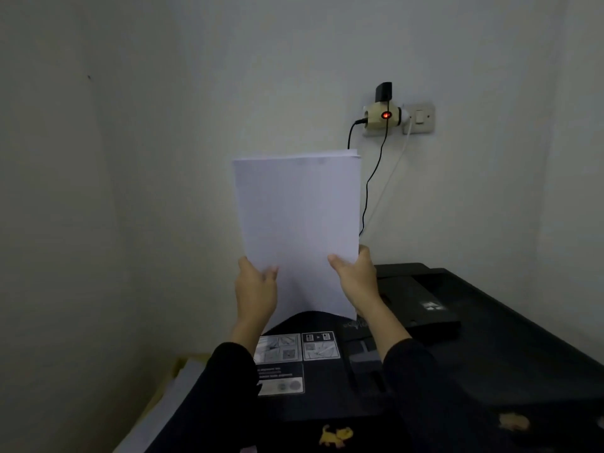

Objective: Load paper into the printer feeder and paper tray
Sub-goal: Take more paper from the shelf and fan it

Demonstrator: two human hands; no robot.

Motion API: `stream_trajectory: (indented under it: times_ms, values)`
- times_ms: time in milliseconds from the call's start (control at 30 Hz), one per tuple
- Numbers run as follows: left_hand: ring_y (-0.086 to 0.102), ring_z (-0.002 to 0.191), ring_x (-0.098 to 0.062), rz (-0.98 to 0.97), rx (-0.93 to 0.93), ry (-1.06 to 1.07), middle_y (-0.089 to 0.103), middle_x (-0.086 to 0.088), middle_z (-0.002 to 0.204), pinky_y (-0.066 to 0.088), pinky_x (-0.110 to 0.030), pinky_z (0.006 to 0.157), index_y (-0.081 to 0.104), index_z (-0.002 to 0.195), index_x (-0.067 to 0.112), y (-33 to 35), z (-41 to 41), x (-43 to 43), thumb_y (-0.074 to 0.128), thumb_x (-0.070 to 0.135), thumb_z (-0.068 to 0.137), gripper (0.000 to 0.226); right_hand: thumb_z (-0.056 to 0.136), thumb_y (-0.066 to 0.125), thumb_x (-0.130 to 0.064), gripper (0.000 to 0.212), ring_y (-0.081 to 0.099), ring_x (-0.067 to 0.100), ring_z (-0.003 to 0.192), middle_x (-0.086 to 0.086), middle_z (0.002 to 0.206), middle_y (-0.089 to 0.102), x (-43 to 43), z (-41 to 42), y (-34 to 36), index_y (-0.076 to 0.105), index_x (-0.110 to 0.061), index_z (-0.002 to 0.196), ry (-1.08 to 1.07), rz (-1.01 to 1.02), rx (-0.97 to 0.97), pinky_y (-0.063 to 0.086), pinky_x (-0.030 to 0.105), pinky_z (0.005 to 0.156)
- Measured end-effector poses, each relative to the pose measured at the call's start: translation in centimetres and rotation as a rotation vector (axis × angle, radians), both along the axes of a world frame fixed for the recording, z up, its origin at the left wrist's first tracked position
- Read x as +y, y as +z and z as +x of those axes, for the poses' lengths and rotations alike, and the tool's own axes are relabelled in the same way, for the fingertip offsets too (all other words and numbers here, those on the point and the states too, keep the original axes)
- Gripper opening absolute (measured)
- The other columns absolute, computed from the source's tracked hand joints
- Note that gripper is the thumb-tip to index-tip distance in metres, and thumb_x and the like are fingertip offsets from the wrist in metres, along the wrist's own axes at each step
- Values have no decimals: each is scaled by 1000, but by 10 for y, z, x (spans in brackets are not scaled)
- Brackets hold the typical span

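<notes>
A stack of white paper (297, 220) stands upright in the air above the black printer (483, 348). My left hand (256, 291) grips its lower left edge and my right hand (358, 282) grips its lower right edge, thumbs on the near face. The sheets' top edges are slightly fanned. The paper's bottom edge hangs just over the printer's top cover, near the instruction labels (295, 346). A raised black feeder flap (415, 302) lies to the right of my right hand. Both sleeves are black.
A wall socket (421, 119) with an adapter, its red light on, sits on the wall above the printer; black and white cables (369, 191) hang down behind the paper. More white paper in a yellowish wrapper (170, 397) lies at the lower left, beside the printer.
</notes>
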State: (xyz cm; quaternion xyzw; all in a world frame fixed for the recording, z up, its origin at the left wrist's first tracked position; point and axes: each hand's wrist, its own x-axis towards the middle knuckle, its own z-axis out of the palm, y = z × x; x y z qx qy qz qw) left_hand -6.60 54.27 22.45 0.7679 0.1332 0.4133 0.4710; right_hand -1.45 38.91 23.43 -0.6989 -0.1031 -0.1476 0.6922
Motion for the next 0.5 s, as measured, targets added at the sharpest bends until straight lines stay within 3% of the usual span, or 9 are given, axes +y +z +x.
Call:
stream_trajectory:
  times_ms: [167,300,400,500]
  values:
    - [56,111,-34,-40,-43,5,61,-22,116,40,-32,84,54,111,-3,10,5,10,47,24,97,31,95,50,-30,48,54,27,115,13,130,56,9,7,5,45,-2,133,-52,-48,-2,44,35,97]
    - [45,130,-30,-29,-84,-81,46,-16,141,35,-35,105,31,143,6,16,7,12,48,17,97,50,96,48,-23,45,54,25,109,16,130,54,8,10,4,38,-2,135,-99,-37,-46,45,33,91]
    - [53,120,-32,-40,-91,-73,55,-21,128,39,-31,94,39,134,1,13,9,15,48,17,97,42,95,50,-25,42,53,19,99,13,126,56,6,11,1,39,-4,131,-112,-55,-79,42,28,83]
    - [58,100,-28,-76,-95,-83,61,-18,111,39,-27,81,47,117,-1,8,11,17,45,21,98,30,93,53,-33,46,54,26,112,13,129,55,3,17,-3,46,-4,128,-88,-60,-12,45,35,94]
